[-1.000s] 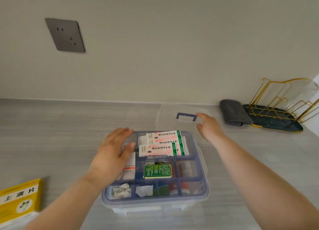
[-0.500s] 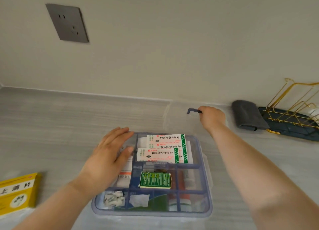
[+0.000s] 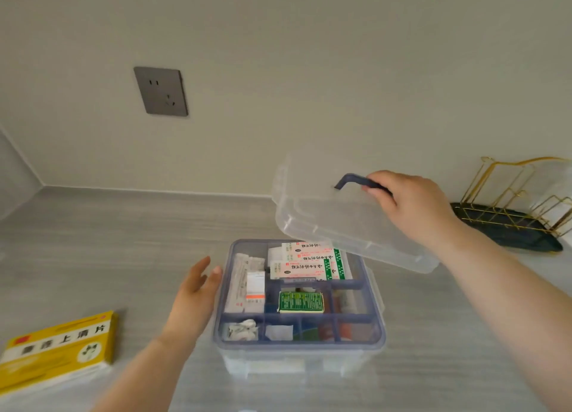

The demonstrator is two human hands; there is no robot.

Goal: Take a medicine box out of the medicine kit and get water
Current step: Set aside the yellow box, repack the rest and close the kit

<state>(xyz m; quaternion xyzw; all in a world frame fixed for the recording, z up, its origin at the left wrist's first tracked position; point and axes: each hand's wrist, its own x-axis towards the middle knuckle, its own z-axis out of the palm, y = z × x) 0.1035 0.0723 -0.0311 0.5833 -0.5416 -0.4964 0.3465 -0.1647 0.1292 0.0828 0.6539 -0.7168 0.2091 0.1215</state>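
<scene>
The clear medicine kit [image 3: 223, 318] stands open on the counter, its blue divided tray holding white-and-green boxes [image 3: 309, 264], a small green box [image 3: 301, 302] and other packets. My right hand [image 3: 411, 204] grips the dark blue handle of the transparent lid [image 3: 334, 222], which hangs tilted in the air above the kit's back right corner. Against the kit's left side rests my left hand [image 3: 193, 297], fingers apart, holding nothing. A yellow medicine box [image 3: 58, 346] lies on the counter at the lower left.
A gold wire rack on a dark tray [image 3: 510, 222] stands at the right by the wall. A grey wall socket [image 3: 161, 91] sits above the counter. Bare grey counter stretches left of and behind the kit.
My right hand has closed on the lid's handle and lifted the lid off the counter toward the kit. My left hand slid from the tray's top to the kit's left side.
</scene>
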